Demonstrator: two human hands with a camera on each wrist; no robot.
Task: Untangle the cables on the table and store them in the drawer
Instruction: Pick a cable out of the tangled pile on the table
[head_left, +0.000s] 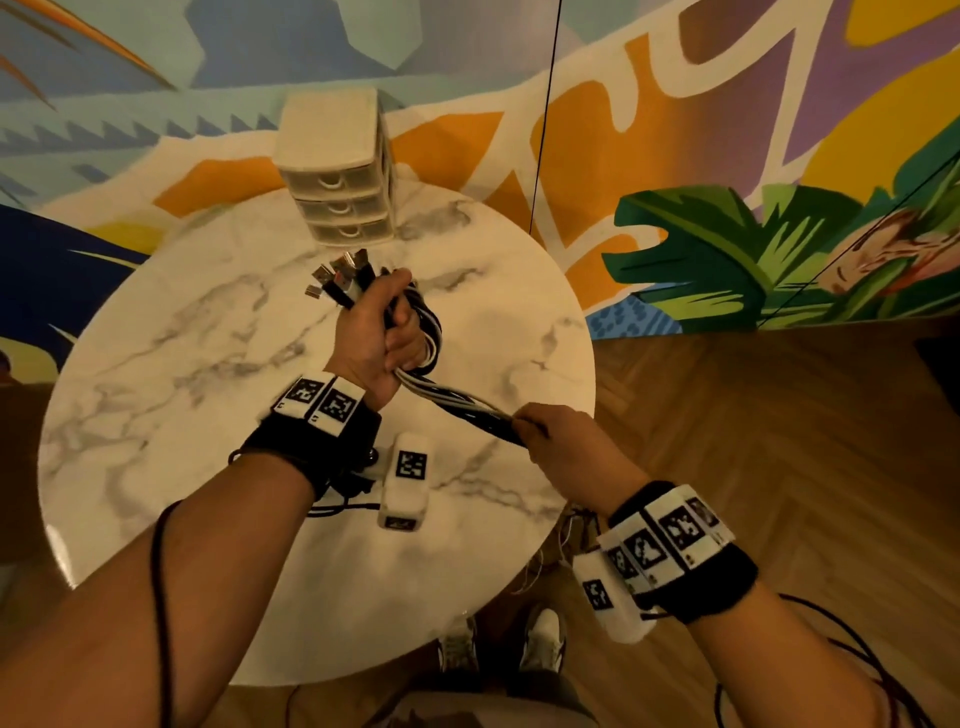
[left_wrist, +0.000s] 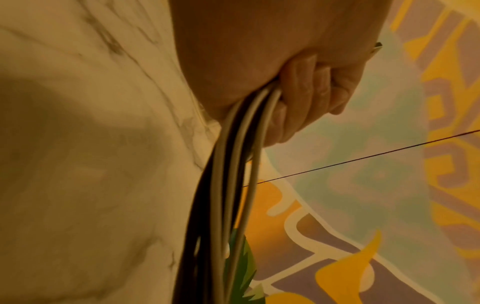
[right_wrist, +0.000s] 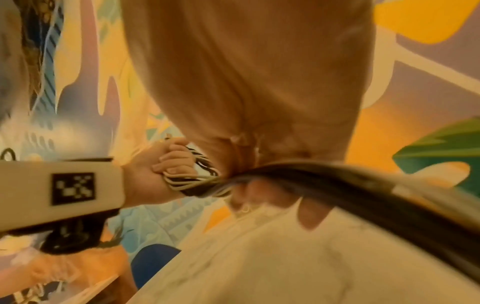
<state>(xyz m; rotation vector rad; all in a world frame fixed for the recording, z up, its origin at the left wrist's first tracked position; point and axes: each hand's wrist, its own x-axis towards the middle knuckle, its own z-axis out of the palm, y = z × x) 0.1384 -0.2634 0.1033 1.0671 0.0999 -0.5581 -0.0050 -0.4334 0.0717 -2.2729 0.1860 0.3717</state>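
— Holding what, exactly?
— Left hand fists the cables at centre frame, plugs fanned upward; right hand pinches the strands lower right.
— And the drawer?
— Shut, upper centre, past the left fist. The bundle runs diagonally between both hands; the left is nearer.

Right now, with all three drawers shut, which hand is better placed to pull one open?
Left hand, probably: it is nearer the drawer unit, but its grip holds the cable bundle by the plugs. The right hand pinches the trailing strands, farther away.
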